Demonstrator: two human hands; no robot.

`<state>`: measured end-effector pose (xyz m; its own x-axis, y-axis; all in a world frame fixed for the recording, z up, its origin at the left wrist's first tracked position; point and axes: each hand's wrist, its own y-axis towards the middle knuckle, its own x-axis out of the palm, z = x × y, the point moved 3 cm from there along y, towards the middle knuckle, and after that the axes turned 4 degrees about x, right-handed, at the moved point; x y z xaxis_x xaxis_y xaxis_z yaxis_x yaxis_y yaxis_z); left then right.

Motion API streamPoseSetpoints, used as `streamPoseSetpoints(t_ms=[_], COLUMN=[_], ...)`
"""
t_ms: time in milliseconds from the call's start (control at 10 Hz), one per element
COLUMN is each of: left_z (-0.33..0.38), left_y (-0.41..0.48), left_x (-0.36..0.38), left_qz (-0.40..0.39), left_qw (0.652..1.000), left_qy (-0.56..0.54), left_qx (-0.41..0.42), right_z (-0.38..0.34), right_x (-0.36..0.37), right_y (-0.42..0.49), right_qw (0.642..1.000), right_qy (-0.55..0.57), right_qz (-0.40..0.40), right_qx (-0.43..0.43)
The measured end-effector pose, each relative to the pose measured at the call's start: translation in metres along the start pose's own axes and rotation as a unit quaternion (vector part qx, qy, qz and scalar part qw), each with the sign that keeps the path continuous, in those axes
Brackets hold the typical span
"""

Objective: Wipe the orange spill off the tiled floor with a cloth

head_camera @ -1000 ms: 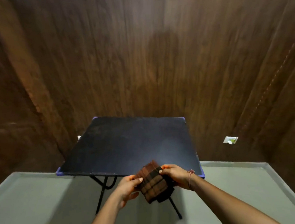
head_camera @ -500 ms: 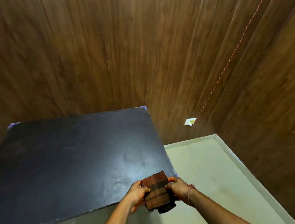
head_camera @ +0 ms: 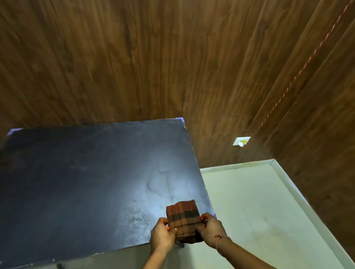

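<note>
A folded brown checked cloth is held over the near right corner of a black table. My left hand grips its left edge and my right hand grips its right edge, thumbs on top. The pale tiled floor lies to the right of the table and below it. No orange spill shows on the visible floor.
Dark wood-panelled walls close in behind and to the right. A white wall socket sits low on the back wall, with a red-white cord running up from it. A pale skirting edge borders the floor.
The view has swung closer to the table and to its right side. Both hands have kept hold of the cloth, which now sits squarer and more upright between them.
</note>
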<state>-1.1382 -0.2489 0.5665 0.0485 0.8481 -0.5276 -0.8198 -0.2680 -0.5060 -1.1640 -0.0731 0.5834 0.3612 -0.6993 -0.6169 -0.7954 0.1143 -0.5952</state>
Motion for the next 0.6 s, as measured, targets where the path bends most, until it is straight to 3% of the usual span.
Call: streamPoseSetpoints(t_ms=[200,400,600], left_z=[0.022,0.022,0.012], left_y=[0.014,0.004,-0.030], left_x=[0.002,-0.002,-0.021], left_qz=[0.003,0.017,0.050], left_qw=[0.997,0.996,0.995], left_qy=[-0.060,0.015,0.013], left_qx=[0.038,0.088,0.081], right_z=[-0.011,-0.005,-0.007], right_x=[-0.006,-0.006,-0.003], right_y=[0.013,0.004,-0.020], right_qw=[0.996,0.998,0.997], right_qy=[0.076,0.054,-0.008], right_qz=[0.043,0.033,0.042], right_qx=[0.018,-0.023,-0.070])
